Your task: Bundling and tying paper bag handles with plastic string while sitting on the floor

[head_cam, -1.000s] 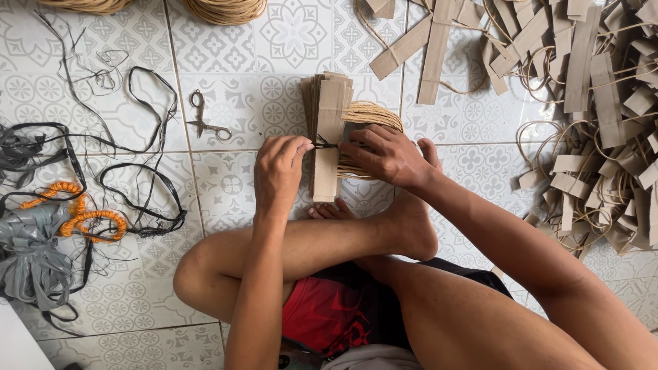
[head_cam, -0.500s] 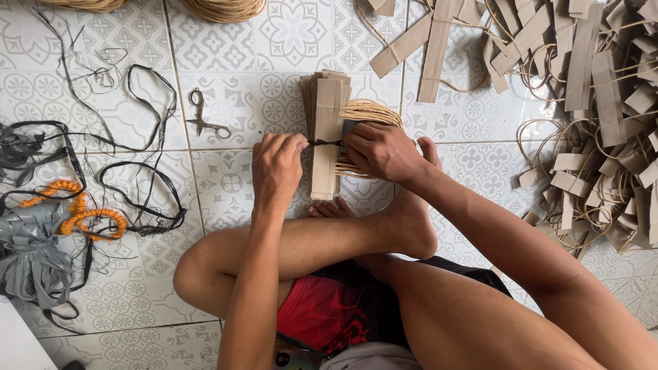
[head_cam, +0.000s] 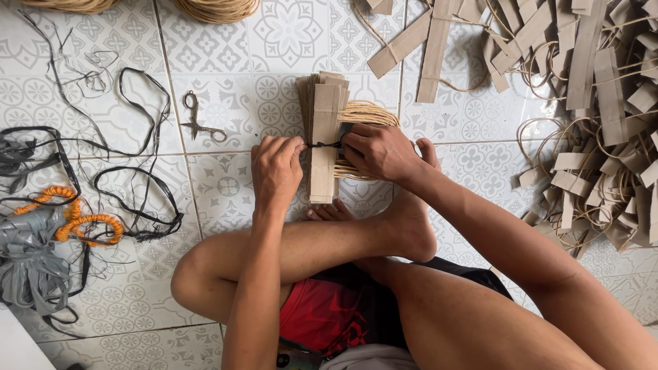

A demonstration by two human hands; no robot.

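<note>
Gripping: my left hand [head_cam: 276, 168] is closed in a pinch on one end of a thin black tie [head_cam: 322, 144]; I see thumb and fingers drawn tight together on it.
Right hand: my right hand [head_cam: 378, 152] is curled narrow, fingertips pressed on the other end of the tie, resting against the side of the bundle.
Black tie: it runs taut between my two hands, crossing the middle of the brown stack.
Bundle: a stack of brown cardboard strips [head_cam: 323, 133] lies flat on the tiled floor [head_cam: 226, 181], long side pointing away from me, straight ahead of my crossed legs.
Cord handles: tan twisted cords [head_cam: 367, 114] stick out of the right side of the stack, partly under my right hand.
Foot: my bare foot [head_cam: 411, 219] sits just below the right hand, near the stack's lower end.
Scissors: small scissors [head_cam: 195, 120] lie on the floor to the left of the stack, apart from my left hand.
Black straps: loose black straps [head_cam: 133, 185] loop over the tiles further left.
Orange cord: a coiled orange cord [head_cam: 82, 223] lies beside a grey heap of strapping [head_cam: 27, 264] at the far left.
Loose pile: more cardboard strips and cords [head_cam: 596, 123] are heaped well apart on the right.
</note>
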